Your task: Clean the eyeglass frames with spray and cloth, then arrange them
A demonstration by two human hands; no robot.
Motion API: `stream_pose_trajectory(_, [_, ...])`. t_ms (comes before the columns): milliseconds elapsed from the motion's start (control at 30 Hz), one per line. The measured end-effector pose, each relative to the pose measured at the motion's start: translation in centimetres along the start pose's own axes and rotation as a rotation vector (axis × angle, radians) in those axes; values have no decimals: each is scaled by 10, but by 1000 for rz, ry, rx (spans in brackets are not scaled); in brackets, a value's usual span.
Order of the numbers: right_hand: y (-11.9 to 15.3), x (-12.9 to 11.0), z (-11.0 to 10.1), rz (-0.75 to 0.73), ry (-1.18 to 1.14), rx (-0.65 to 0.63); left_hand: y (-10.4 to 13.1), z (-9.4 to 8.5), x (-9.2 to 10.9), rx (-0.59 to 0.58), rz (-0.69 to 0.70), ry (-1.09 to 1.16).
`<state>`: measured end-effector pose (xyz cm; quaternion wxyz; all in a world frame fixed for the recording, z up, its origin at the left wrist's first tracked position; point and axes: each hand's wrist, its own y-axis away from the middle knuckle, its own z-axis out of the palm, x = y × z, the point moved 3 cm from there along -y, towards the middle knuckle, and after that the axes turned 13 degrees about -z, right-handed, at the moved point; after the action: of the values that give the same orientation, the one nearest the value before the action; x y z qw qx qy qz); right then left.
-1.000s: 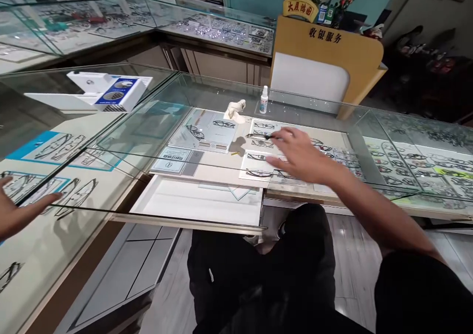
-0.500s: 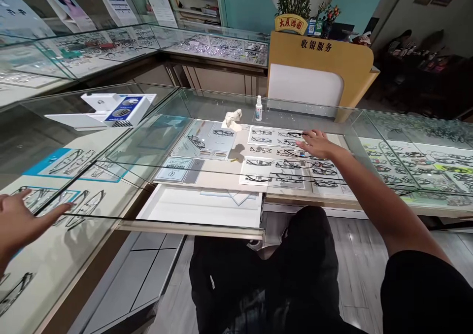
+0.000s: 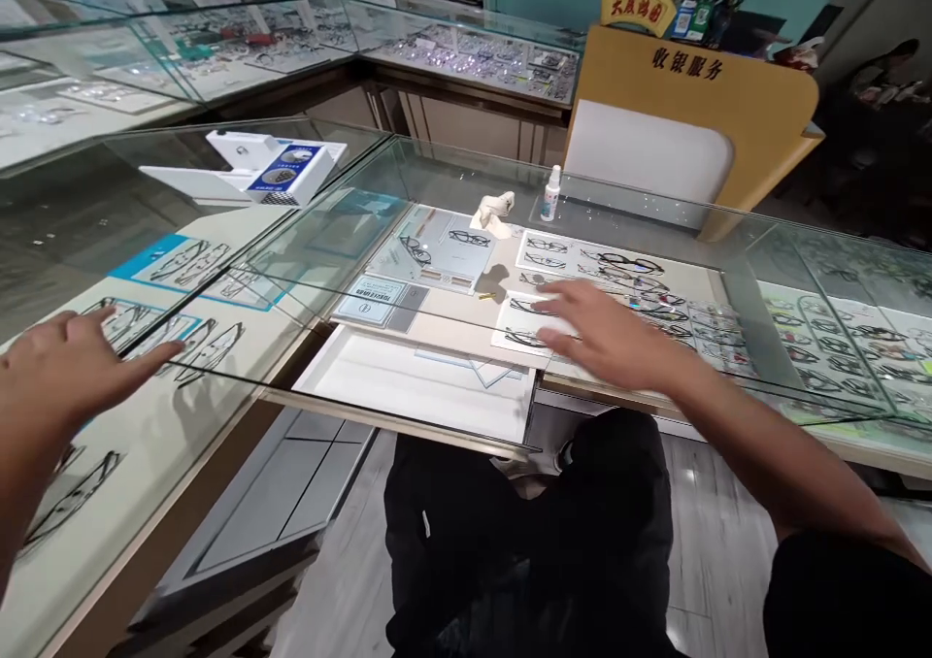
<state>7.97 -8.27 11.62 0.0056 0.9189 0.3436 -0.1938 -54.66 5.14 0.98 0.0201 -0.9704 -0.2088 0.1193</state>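
My right hand [image 3: 601,333] is over the glass showcase [image 3: 451,320], fingers spread and holding nothing. Beneath and around it, several pairs of eyeglasses [image 3: 528,338] lie in rows on white boards inside. At the left, my left hand [image 3: 69,367] is also open, thumb and fingers apart, at the left showcase's glass top; contact is hard to judge. Below its thumb lie dark-framed eyeglasses [image 3: 218,352]. A white drawer [image 3: 408,386] stands pulled out in front of me, seen partly through glass. A crumpled pale cloth [image 3: 496,210] and a white spray bottle [image 3: 551,195] stand on the far part of the glass.
A white and blue box [image 3: 295,175] sits with its flap out on the left glass top. Beyond are more eyeglass showcases [image 3: 466,61] and a yellow cashier counter [image 3: 699,119]. My knees [image 3: 618,474] are just below the showcase edge.
My right hand has come back toward me and left over the showcase, from the far rows to the nearer eyeglasses. The view has tilted down and shifted left; the left hand stays spread.
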Motion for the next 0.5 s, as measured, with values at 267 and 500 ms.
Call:
stream_pose_trajectory(267, [-128,-24,185,-54,-116,-242,7,-2,5,-44,-38,201])
stream_pose_trajectory(500, [-248,66,246,371,86,-1,4,6,1,-26,28,230])
